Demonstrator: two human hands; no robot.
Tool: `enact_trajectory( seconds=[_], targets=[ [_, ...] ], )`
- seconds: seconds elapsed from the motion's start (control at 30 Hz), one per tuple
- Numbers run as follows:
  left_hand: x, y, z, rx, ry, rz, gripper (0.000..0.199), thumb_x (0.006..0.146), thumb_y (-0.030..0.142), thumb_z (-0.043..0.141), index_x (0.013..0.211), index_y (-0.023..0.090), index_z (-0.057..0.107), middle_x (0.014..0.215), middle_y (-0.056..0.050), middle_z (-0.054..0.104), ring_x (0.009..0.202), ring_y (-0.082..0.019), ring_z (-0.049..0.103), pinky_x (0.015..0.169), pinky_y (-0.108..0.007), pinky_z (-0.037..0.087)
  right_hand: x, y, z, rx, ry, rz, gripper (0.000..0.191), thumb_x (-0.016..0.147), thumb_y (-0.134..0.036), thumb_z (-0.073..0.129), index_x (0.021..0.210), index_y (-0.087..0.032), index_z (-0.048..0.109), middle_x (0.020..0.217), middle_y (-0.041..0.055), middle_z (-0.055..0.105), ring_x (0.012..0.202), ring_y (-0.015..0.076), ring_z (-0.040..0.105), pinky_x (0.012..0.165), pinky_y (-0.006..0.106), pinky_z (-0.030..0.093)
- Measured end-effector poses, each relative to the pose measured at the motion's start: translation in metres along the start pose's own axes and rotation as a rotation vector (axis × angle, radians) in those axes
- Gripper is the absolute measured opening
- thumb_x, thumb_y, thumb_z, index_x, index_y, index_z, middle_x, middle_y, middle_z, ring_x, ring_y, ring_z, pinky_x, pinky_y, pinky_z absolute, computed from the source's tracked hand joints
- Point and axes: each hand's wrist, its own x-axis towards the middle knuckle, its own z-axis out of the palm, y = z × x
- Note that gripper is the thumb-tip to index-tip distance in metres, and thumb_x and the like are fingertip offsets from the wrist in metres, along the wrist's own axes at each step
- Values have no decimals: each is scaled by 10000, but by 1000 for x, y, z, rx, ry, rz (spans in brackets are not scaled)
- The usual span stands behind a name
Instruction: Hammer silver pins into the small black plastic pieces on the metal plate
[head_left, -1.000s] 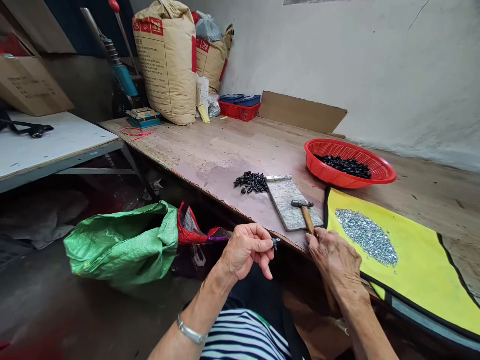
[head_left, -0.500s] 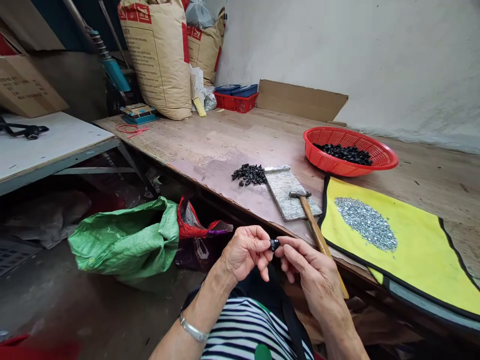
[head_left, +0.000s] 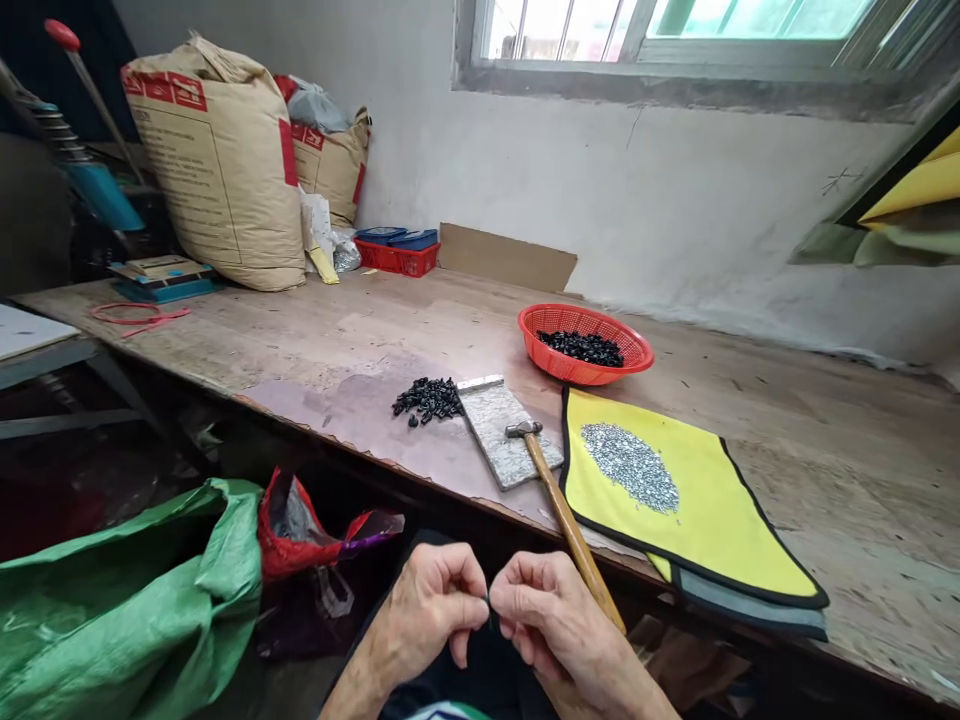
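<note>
Both my hands are raised just off the front edge of the wooden bench (head_left: 322,340). My left hand (head_left: 431,610) and my right hand (head_left: 555,620) meet at the fingertips around a small black piece (head_left: 487,600), which the fingers mostly hide. A steel-headed hammer (head_left: 562,510) lies across a speckled stone slab (head_left: 510,435), its wooden handle running down behind my right hand. Left of the slab is a heap of black pieces (head_left: 427,400). More of them fill a red plastic basket (head_left: 585,345). A silvery heap of tiny bits (head_left: 630,465) lies on a yellow black-edged mat (head_left: 720,540).
A green woven sack (head_left: 135,610) and a red plastic bag (head_left: 289,530) sit below the bench at left. Paper sacks (head_left: 217,165) and a red crate (head_left: 397,258) stand against the back wall, under a window (head_left: 660,30).
The view has swung left and up, so the bench items sit further left. My right hand has left the hammer, and both hands now pinch the black piece together.
</note>
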Motion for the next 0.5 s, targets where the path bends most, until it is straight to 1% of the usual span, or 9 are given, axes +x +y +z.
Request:
enact_trajectory(
  seconds=[0.1, 0.17, 0.2, 0.23, 0.27, 0.3, 0.37, 0.43, 0.5],
  targets=[
    [1, 1, 2, -51, 36, 33, 61, 587, 149, 575, 640, 129, 551, 479, 12, 567, 327, -108, 516, 332, -166, 348, 11, -15, -20, -18, -88, 39, 165, 618, -291, 597, 588, -141, 535, 445, -30, 497, 300, 45, 340, 273, 157, 202],
    [4, 2, 2, -130, 98, 58, 168, 608, 204, 591, 761, 139, 566, 515, 25, 578, 321, -115, 516, 334, -186, 366, 27, -39, -46, -88, -37, -44, 202, 620, -322, 622, 582, -141, 543, 440, -28, 492, 306, 54, 353, 271, 163, 224],
    [5, 1, 3, -154, 132, 61, 219, 609, 222, 600, 810, 146, 561, 521, 34, 577, 315, -118, 514, 330, -190, 367, 37, -55, -62, -133, 34, -125, 221, 616, -333, 643, 581, -135, 552, 429, -26, 481, 325, 64, 380, 288, 168, 262],
    [6, 1, 3, -166, 162, 56, 250, 604, 230, 608, 834, 150, 554, 519, 41, 573, 309, -120, 512, 323, -189, 362, 47, -73, -80, -165, 146, -236, 252, 613, -348, 671, 577, -130, 548, 420, -24, 474, 340, 67, 393, 312, 173, 294],
    [7, 0, 3, -166, 182, 42, 256, 594, 230, 615, 828, 150, 549, 511, 44, 570, 302, -120, 509, 315, -183, 352, 56, -91, -97, -166, 342, -381, 283, 600, -363, 691, 570, -129, 535, 434, -18, 484, 350, 61, 391, 324, 173, 299],
    [7, 0, 2, -164, 196, 23, 242, 586, 224, 617, 804, 148, 546, 504, 41, 570, 299, -119, 509, 310, -175, 341, 64, -108, -113, -151, 454, -456, 298, 647, -402, 657, 624, -129, 538, 492, -8, 523, 386, 57, 415, 357, 168, 323],
    [8, -1, 2, -163, 206, -14, 194, 575, 209, 614, 741, 142, 539, 494, 29, 573, 299, -117, 512, 307, -163, 329, 75, -133, -138, -163, 538, -512, 323, 756, -421, 560, 830, -106, 568, 709, 44, 618, 536, 70, 522, 489, 185, 411],
    [7, 0, 0, -172, 214, -34, 163, 570, 205, 614, 696, 138, 536, 483, 22, 572, 296, -115, 507, 308, -168, 344, 80, -137, -154, -222, 598, -517, 379, 827, -425, 464, 974, -89, 558, 848, 82, 629, 644, 84, 567, 580, 220, 439],
    [6, 0, -4, -182, 237, -33, 158, 573, 216, 624, 681, 135, 541, 481, 20, 570, 296, -114, 502, 309, -181, 369, 80, -122, -162, -311, 698, -496, 417, 846, -439, 396, 972, -76, 559, 840, 111, 626, 621, 105, 567, 562, 243, 442]
  ],
)
